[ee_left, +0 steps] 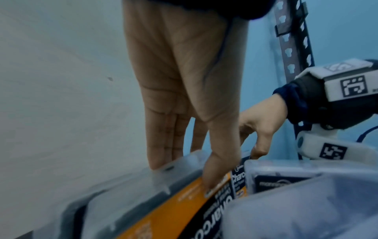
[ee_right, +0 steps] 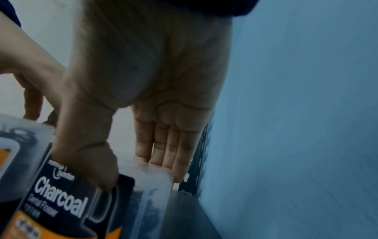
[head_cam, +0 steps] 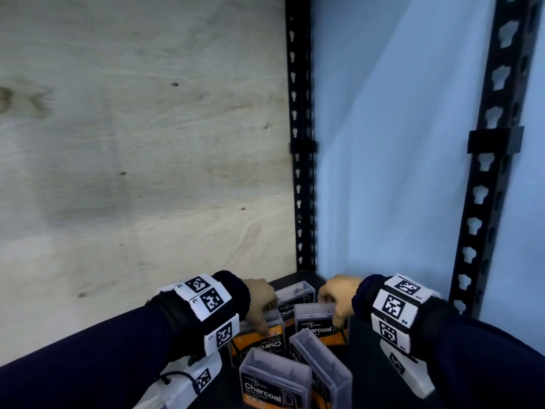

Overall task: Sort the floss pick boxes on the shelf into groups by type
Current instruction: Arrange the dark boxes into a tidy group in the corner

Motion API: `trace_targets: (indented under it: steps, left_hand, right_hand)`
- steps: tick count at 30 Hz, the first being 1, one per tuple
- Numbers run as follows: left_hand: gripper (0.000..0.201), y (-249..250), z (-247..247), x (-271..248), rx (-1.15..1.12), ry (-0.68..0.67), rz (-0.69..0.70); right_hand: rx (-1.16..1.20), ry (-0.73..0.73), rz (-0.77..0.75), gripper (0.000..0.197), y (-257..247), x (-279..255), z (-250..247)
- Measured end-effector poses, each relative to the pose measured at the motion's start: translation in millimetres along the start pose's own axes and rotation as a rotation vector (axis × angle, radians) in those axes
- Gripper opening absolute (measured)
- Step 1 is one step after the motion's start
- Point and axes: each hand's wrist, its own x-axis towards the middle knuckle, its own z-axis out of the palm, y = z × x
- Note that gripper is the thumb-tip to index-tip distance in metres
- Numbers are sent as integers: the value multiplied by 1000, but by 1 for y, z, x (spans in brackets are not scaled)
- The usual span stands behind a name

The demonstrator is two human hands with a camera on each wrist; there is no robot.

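Observation:
Several clear plastic floss pick boxes with navy and orange "Charcoal" labels stand in the shelf's back right corner. My left hand pinches the upside-down left box, thumb on its orange label and fingers behind the lid. My right hand grips the upright right box, thumb on its front label and fingers over the back edge. One more box stands behind these two. Two others stand nearer me.
The boxes rest on a dark shelf board. A pale plywood panel closes the left side and a blue wall the right. Black perforated uprights stand at the back corner and the right.

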Motion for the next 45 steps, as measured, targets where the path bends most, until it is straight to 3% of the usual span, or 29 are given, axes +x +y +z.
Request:
trace_targets:
  steps: [2,4,9,12,17,22,24,25,28,33,35,36,38,39,43,45]
  left_hand:
    - [58,-1,-2,-4,-18,3,28]
    - [62,-2,-6,-9,-28,24,54]
    - [42,-5,-10,-16,-162,115,-8]
    - [46,-4,-1,-17,-219,135,-77]
    - [56,0,6,-19,-141,81,-155]
    - [45,-7,3,-23,-45,-77,-225]
    - [29,-7,1,-24,-77,-74,-280]
    - [34,-7,1,-25,-101,-51,-289]
    - [58,-6,0,-24,-99,19,-282]
    - [46,2,-5,-13,-106,50,-256]
    - [19,8,-10,-10,-90,25,-250]
    - [20,10,-11,-10,-108,26,-242]
    - [51,14,-12,-9,-108,37,-204]
    - [53,15,-11,-7,-99,52,-184]
    - [25,19,-11,0,-14,88,-120]
    - [41,19,-13,1,-3,82,-115]
  right_hand:
    - [3,10,16,50,4,-1,2]
    - [7,17,23,50,7,-4,3]
    - [27,23,33,50,10,-7,5]
    - [40,18,34,50,11,-8,5]
    - [21,4,34,50,9,-10,3]
    - [-7,47,51,44,5,-8,6]
    - [-64,16,65,44,2,-8,7]
    - [-84,-3,66,46,1,-7,7]
    - [-84,0,51,44,0,-9,6]
    - [-85,-5,38,40,-3,-17,4]
    - [-90,-1,35,40,-3,-19,4]
    - [-93,-2,33,40,-4,-19,4]
    - [-101,6,29,39,-3,-19,5]
    - [-106,7,30,38,-4,-18,5]
    - [-112,2,20,37,-3,-18,7]
    - [-101,22,14,37,-1,-19,7]
